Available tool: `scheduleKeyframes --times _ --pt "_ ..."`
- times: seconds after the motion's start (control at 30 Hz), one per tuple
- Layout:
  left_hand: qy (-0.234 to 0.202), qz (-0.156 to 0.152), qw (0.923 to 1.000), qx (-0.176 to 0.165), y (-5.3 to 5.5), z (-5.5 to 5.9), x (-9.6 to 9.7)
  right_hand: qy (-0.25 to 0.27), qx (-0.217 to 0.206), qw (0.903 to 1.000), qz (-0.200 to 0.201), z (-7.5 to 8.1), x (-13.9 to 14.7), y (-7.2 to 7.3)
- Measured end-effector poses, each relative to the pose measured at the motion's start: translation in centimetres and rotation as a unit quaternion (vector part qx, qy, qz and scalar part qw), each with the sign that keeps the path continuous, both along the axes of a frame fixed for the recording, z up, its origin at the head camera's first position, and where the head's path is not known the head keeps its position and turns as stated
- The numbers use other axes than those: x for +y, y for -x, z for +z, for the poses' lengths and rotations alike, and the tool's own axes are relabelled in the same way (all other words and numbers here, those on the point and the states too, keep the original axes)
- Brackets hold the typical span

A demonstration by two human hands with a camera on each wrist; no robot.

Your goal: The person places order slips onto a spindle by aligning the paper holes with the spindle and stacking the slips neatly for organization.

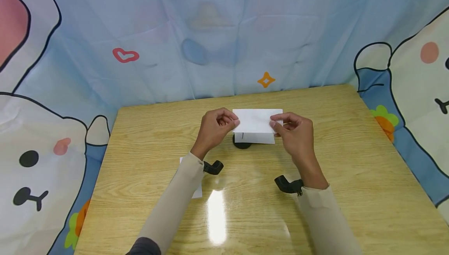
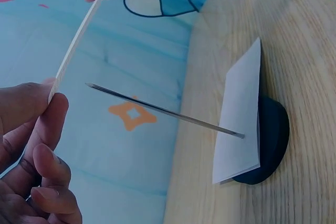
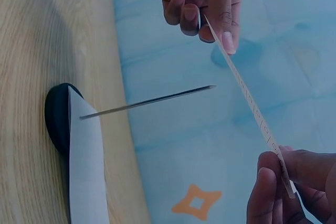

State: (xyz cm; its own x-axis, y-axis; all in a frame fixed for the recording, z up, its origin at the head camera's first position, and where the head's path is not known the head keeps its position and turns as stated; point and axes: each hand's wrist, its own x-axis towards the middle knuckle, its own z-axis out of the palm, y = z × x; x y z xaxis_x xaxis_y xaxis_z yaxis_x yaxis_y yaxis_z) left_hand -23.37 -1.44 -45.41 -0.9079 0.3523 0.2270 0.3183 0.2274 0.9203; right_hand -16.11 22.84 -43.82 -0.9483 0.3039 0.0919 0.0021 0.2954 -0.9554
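A white slip of paper (image 1: pixel 257 119) is stretched between both hands, above a bill spike with a round black base (image 1: pixel 242 145). My left hand (image 1: pixel 214 129) pinches the slip's left end between thumb and fingers, while my right hand (image 1: pixel 296 133) pinches the right end. In the left wrist view the thin metal spike (image 2: pixel 168 112) stands upright from the base, its pointed tip short of the held slip. Another white paper (image 2: pixel 239 119) is pierced by the spike and lies low against the base. Seen from the right wrist, the held slip (image 3: pixel 249 103) appears edge-on with printed marks.
A further white paper (image 1: pixel 198 192) lies on the wooden table (image 1: pixel 151 130), partly hidden under my left forearm. A light blue cartoon curtain (image 1: pixel 210 71) hangs right behind the table's far edge. Black wrist cameras (image 1: pixel 287 185) stick out inward from both wrists.
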Motion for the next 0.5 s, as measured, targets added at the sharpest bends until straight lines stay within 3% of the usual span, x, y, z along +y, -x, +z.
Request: scheduleKeyframes --times 0.5 --pt "0.024 0.018 0.9995 -0.004 1.0 0.2 1.0 -0.005 -0.01 0.9999 0.008 -0.2 1.1 1.5"
